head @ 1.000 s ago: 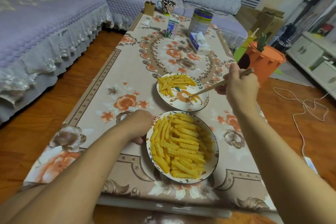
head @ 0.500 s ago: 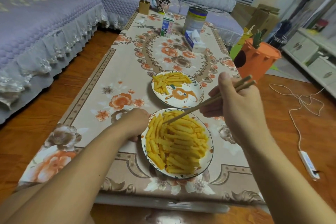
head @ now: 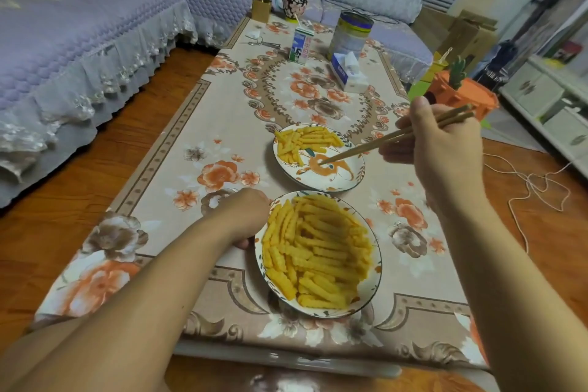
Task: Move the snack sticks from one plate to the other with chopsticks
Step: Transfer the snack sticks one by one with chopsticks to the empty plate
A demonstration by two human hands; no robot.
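The right hand (head: 445, 143) pinches wooden chopsticks (head: 391, 137), tips over the far patterned plate (head: 353, 180) holding few yellow ridged snack sticks (head: 302, 141). The left hand (head: 245, 216), fingers curled under, rests beside the full near plate (head: 370, 288). A white tissue box (head: 348, 73), a milk carton (head: 299, 46) and a tall tin (head: 350, 33) stand well beyond.

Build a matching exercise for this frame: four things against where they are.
Things:
1. wooden chopsticks
2. full patterned near plate
3. blue-and-white milk carton
4. white tissue pack

Places:
A. beside the left hand
B. far end, left of the tall tin can
C. in the right hand, tips over the far plate
D. in front of the tin

Pairs: 1-C, 2-A, 3-B, 4-D
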